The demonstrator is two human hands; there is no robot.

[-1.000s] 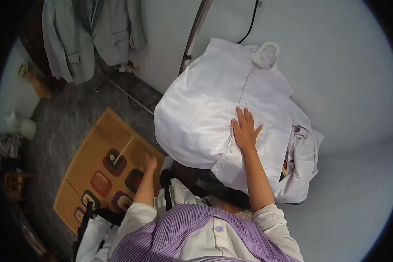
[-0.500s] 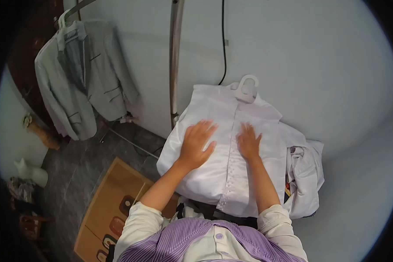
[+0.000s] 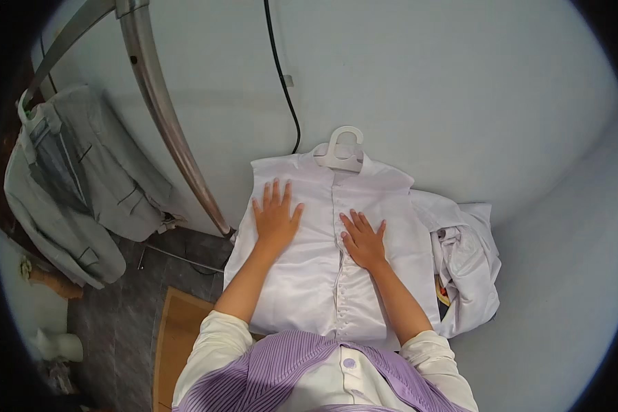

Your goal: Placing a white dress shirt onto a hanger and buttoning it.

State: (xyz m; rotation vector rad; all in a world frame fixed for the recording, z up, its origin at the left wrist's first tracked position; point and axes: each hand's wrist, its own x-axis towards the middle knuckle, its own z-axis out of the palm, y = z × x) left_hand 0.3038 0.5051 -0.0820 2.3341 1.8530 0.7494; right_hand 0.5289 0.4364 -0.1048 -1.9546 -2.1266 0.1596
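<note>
Head view: white button-front shirt spread flat on pale counter, still on white plastic hanger at the collar. Left hand pressed palm-down left of the button placket, fingers spread. Right hand flat beside the placket, fingers slightly splayed. Crumpled white garment just right of the shirt. Grey jacket hanging far left, beside metal pole.
</note>
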